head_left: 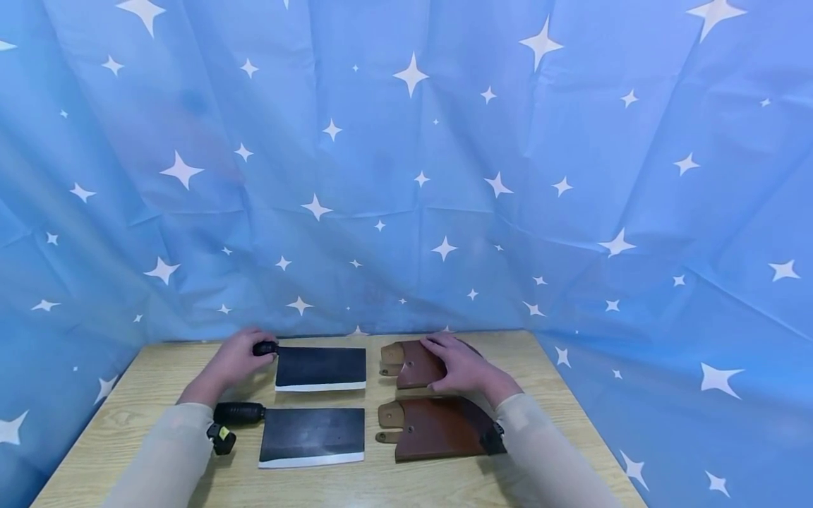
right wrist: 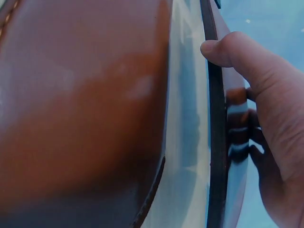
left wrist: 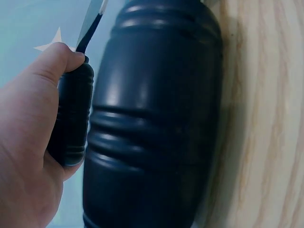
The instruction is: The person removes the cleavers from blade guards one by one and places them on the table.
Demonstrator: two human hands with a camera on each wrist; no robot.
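Observation:
At the back left, my left hand point(head_left: 241, 356) grips the black handle of a cleaver point(head_left: 320, 365), whose dark blade points right with a pale edge toward me. The left wrist view shows the thumb along that handle point(left wrist: 76, 109). My right hand point(head_left: 462, 363) spans a brown leather knife sheath point(head_left: 419, 365) at the back, thumb on its near edge point(right wrist: 217, 118) and fingers toward its far side. Both items look to be at the table surface. The right part of this sheath is hidden under the hand.
A second cleaver point(head_left: 314, 434) lies in front of the first, its black handle point(left wrist: 152, 95) close under my left wrist. In front of the held sheath lies a second brown sheath point(head_left: 438, 427), under my right wrist. A starry blue curtain point(head_left: 406, 176) hangs behind the wooden table point(head_left: 317, 490).

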